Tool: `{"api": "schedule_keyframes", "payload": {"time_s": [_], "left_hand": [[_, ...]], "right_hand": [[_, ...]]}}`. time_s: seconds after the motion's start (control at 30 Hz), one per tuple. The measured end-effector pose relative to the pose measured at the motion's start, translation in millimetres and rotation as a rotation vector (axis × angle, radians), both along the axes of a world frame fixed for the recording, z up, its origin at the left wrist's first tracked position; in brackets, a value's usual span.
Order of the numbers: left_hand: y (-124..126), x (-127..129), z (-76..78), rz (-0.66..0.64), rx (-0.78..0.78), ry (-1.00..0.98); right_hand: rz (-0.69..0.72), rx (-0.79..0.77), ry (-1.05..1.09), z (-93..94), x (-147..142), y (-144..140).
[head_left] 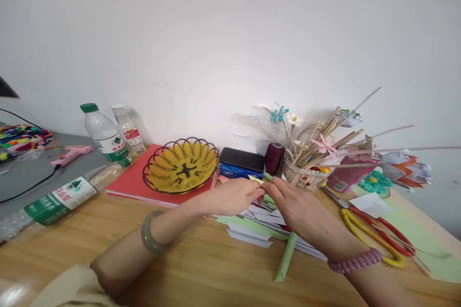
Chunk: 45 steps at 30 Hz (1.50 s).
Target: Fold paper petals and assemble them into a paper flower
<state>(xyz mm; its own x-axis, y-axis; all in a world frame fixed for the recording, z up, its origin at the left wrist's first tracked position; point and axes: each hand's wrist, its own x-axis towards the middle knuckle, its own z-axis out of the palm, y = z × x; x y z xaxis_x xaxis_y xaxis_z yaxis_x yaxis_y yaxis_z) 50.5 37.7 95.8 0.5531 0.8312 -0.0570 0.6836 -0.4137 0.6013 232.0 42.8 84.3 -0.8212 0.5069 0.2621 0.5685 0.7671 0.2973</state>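
My left hand [234,196], with a green bangle on its wrist, is closed in a pinch at the middle of the desk. Against its fingertips press those of my right hand [302,208], which wears a purple coil band. Between them a small pale yellow piece of paper [255,179] pokes out; its shape is mostly hidden by the fingers. Beneath both hands lies a pile of white and green paper strips [248,232]. One folded green strip [286,259] sticks out toward the front edge, just below my right hand.
A yellow woven basket [162,170] rests on red paper [126,180]. Left are plastic bottles [65,196] and a pink glue gun [74,154]. Behind stand a phone [242,157], purple thread [273,158] and a stick-filled holder [302,177]. Scissors [382,235] lie right.
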Motion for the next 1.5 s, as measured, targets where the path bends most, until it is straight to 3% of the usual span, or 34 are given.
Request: {"api": "schedule_keyframes", "payload": {"time_s": [0.27, 0.47, 0.6, 0.67, 0.77, 0.93, 1.03, 1.1, 1.23, 1.33, 1.5], "left_hand": [[-0.8, 3.0, -12.7, 0.032, 0.214, 0.120], [-6.3, 3.9, -8.7, -0.001, 0.321, 0.221], [-5.1, 0.7, -4.6, -0.012, 0.290, 0.182], [-3.4, -2.1, -1.2, -0.021, 0.200, 0.090], [-1.4, -5.8, 3.1, -0.017, -0.123, -0.189], [-1.2, -4.3, -2.7, -0.068, -0.674, -0.747], [-3.0, -0.8, -8.3, -0.090, -0.809, -0.884], [-4.3, 1.4, -10.4, -0.085, -0.835, -0.934], [-7.4, 6.8, -12.4, -0.105, -0.747, -0.947], [-11.9, 10.4, -12.8, -0.052, -0.518, -0.866], [-21.3, 12.6, -10.2, 0.113, -0.141, -0.566]], "right_hand": [[-0.043, -0.064, 0.010, 3.2, -0.8, -1.0], [-0.049, -0.142, 0.055, -0.9, -1.0, 2.5], [-0.042, -0.211, 0.120, -0.2, -2.5, 1.3], [-0.030, -0.245, 0.142, 3.3, -2.1, -0.1], [-0.019, -0.356, 0.318, 10.8, 0.9, -0.6], [-0.079, -0.831, 0.948, 15.3, 8.3, 5.2], [-0.002, -1.060, 1.031, 11.9, 10.3, 8.0], [0.084, -1.130, 1.042, 11.5, 9.5, 7.2], [0.046, -1.135, 1.070, 19.0, 3.0, -0.1], [-0.030, -1.070, 1.076, 25.3, -0.2, -5.7], [-0.113, -0.899, 1.070, 28.3, 2.1, -7.6]]}}
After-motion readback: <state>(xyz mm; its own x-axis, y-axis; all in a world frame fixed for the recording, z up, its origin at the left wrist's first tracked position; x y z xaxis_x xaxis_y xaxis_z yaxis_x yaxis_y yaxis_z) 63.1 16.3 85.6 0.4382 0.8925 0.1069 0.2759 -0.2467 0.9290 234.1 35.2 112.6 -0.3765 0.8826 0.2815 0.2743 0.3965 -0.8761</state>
